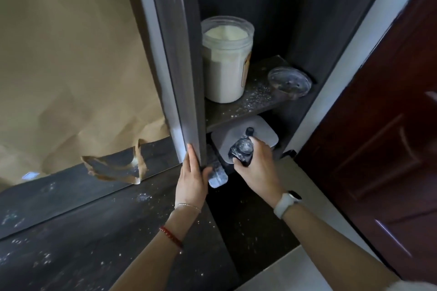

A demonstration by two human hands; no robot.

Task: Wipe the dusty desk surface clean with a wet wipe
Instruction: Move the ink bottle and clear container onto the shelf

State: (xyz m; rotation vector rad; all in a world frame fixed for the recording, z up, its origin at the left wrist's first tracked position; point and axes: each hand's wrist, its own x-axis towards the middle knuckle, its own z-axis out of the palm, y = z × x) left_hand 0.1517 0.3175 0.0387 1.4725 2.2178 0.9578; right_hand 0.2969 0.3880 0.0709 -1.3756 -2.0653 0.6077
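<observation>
The dark desk surface (99, 231) fills the lower left, speckled with white powder. My left hand (192, 179) grips the lower edge of a tall grey cabinet door (179, 73) that stands ajar. My right hand (254, 165) is shut on a small dark bottle (242, 149) with a black cap, dusted white, held just in front of the lower cabinet compartment. Behind it lies a flat white box (264, 132). No wet wipe can be made out for certain; a small pale object (217, 178) lies by my left thumb.
On the dusty shelf (255, 99) stand a clear jar of white powder (225, 61) and an empty clear plastic cup (289, 82). Brown paper (71, 66) covers the wall at left, torn near the desk. A dark red door (390, 125) is on the right.
</observation>
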